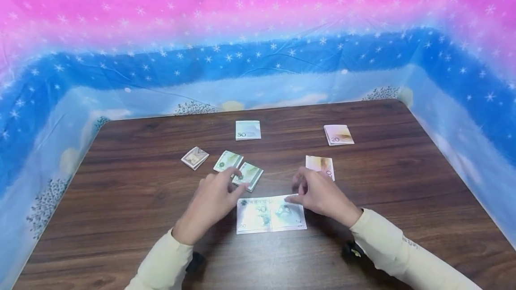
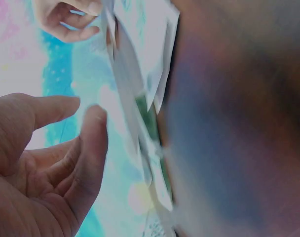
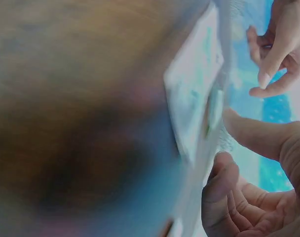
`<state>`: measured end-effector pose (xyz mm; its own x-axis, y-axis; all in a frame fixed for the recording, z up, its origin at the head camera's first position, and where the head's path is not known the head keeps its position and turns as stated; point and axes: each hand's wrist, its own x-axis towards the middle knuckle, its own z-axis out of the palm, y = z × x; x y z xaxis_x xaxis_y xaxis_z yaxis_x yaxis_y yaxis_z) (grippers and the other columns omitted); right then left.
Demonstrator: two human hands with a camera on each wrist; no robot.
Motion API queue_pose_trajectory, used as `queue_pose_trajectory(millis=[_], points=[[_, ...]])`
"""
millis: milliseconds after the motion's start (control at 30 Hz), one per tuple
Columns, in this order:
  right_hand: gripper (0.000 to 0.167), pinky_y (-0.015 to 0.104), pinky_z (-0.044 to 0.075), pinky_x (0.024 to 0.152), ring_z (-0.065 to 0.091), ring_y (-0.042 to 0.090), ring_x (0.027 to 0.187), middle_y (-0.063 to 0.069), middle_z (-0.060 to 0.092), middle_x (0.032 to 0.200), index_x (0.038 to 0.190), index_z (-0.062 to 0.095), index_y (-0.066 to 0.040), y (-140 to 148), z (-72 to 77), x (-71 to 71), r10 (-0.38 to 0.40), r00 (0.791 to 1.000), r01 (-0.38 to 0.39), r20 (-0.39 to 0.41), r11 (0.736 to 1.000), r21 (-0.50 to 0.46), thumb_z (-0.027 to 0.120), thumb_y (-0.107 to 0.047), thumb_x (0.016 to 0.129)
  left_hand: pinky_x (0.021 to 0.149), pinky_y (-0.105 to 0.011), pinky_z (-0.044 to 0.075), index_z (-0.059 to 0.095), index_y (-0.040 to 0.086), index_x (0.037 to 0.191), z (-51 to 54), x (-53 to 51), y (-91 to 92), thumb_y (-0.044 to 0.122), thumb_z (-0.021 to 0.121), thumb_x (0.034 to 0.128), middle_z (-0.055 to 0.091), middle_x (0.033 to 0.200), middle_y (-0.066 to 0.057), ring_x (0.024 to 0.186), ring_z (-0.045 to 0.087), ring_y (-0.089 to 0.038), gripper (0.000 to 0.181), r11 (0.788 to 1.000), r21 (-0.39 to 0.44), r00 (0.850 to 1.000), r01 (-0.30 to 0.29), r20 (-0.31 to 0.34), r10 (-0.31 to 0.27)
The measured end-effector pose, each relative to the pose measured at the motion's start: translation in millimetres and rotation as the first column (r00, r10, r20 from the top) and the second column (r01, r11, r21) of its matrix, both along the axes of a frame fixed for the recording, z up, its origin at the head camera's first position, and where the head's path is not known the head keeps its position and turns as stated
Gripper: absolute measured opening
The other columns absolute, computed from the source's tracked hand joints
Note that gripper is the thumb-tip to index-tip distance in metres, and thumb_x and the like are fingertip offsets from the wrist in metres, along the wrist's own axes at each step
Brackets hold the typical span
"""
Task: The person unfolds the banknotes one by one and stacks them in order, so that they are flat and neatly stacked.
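Cream sleeves (image 1: 161,263) come nearest in the head view, and your hands reach past them over the dark table (image 1: 225,263). Your left hand (image 1: 209,202) is loosely bent and grasps nothing. Your right hand (image 1: 324,194) is released too, thumb over the top edge of the unfolded 50 note (image 1: 271,216) — contact is hard to tell. That note lies between your fingers, on their near side. One green note (image 1: 251,176) sits partly behind your left fingertips, a second green note (image 1: 227,160) just beyond it, and a brown note (image 1: 195,158) farther left. Past your right fingers lies an orange note (image 1: 320,163), then a 20 note (image 1: 338,134); a folded 50 note (image 1: 247,130) is well beyond both hands.

From the left wrist, your thumb and forefinger stand apart, the pale note beyond them.

From the right wrist, your thumb and fingers show a gap — the blurred note ahead.
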<state>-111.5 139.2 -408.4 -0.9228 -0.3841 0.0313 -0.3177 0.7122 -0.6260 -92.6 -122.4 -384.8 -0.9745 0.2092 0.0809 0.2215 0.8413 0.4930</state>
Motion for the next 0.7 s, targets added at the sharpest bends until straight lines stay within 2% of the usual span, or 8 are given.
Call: queue_pose_trajectory(millis=[67,133,200,267,400,567,633,700], points=[[0.035,0.025,0.049,0.056,0.055,0.007,0.057,-0.005,0.061,0.067,0.098,0.065,0.0,-1.5,5.4,-9.2,-0.007,1.0,0.008,0.027,0.999,-0.053,0.089,-0.015,0.078,0.057,-0.037,0.054,0.069,0.003,0.117,3.9,-9.4,-1.0,0.023,0.073,0.0946,0.073,0.073,-0.003,0.063,0.067,-0.016,0.03,1.0,0.015,0.999,0.012,-0.042,-0.011],[0.034,0.028,0.054,0.058,0.061,0.012,0.059,0.0,0.065,0.074,0.102,0.064,0.003,-4.6,8.8,-20.7,-0.025,0.994,0.039,0.107,0.991,-0.128,0.086,-0.01,0.08,0.061,-0.04,0.056,0.069,0.002,0.117,5.9,-19.5,-0.5,0.02,0.071,0.0954,0.075,0.081,-0.007,0.071,0.071,-0.021,0.028,1.0,0.007,0.995,0.023,-0.094,-0.022],[0.033,0.032,0.06,0.063,0.067,0.019,0.063,0.007,0.068,0.083,0.107,0.063,0.006,-8.4,9.6,-33.5,-0.031,0.974,0.085,0.225,0.969,-0.232,0.082,-0.005,0.083,0.069,-0.044,0.057,0.068,0.001,0.12,7.1,-30.7,1.5,0.02,0.069,0.0963,0.075,0.092,-0.011,0.082,0.071,-0.026,0.03,1.0,-0.003,0.993,0.027,-0.117,-0.027],[0.034,0.035,0.063,0.069,0.07,0.024,0.07,0.014,0.069,0.093,0.113,0.062,0.009,-14.2,8.2,-46.7,-0.038,0.937,0.161,0.347,0.929,-0.333,0.078,-0.001,0.084,0.079,-0.046,0.057,0.065,0.0,0.126,6.8,-42.8,3.7,0.021,0.066,0.0987,0.072,0.106,-0.016,0.095,0.069,-0.032,0.035,0.999,-0.024,0.994,0.028,-0.109,-0.03],[0.041,0.036,0.061,0.085,0.07,0.026,0.092,0.022,0.065,0.115,0.123,0.059,0.011,-25.0,3.6,-71.0,-0.044,0.865,0.306,0.5,0.836,-0.456,0.075,0.002,0.086,0.103,-0.054,0.048,0.051,-0.002,0.143,0.5,-66.9,10.2,0.024,0.056,0.1044,0.057,0.135,-0.025,0.123,0.055,-0.04,0.047,0.992,-0.113,0.997,0.053,-0.043,-0.058],[0.048,0.035,0.055,0.099,0.064,0.031,0.116,0.024,0.054,0.135,0.134,0.053,0.01,-35.7,-0.1,-93.7,-0.02,0.788,0.434,0.616,0.727,-0.532,0.071,0.003,0.09,0.12,-0.054,0.028,0.033,-0.004,0.154,-10.2,-90.6,18.6,0.03,0.04,0.1096,0.03,0.158,-0.029,0.147,0.028,-0.043,0.057,0.97,-0.22,0.993,0.104,0.083,-0.087],[0.05,0.035,0.053,0.102,0.061,0.033,0.122,0.024,0.051,0.138,0.137,0.051,0.01,-38.6,-1.4,-100.2,-0.001,0.768,0.457,0.64,0.7,-0.548,0.069,0.004,0.091,0.124,-0.052,0.021,0.028,-0.005,0.156,-13.2,-97.6,21.2,0.032,0.037,0.1103,0.021,0.162,-0.029,0.151,0.019,-0.041,0.059,0.964,-0.241,0.988,0.113,0.132,-0.083],[0.051,0.037,0.051,0.105,0.058,0.034,0.126,0.026,0.051,0.139,0.14,0.048,0.01,-40.7,-2.2,-105.2,0.017,0.76,0.466,0.65,0.683,-0.563,0.066,0.005,0.093,0.125,-0.05,0.017,0.024,-0.006,0.156,-15.7,-103.4,23.2,0.032,0.035,0.1107,0.016,0.164,-0.029,0.152,0.015,-0.04,0.06,0.956,-0.264,0.982,0.125,0.169,-0.082]])
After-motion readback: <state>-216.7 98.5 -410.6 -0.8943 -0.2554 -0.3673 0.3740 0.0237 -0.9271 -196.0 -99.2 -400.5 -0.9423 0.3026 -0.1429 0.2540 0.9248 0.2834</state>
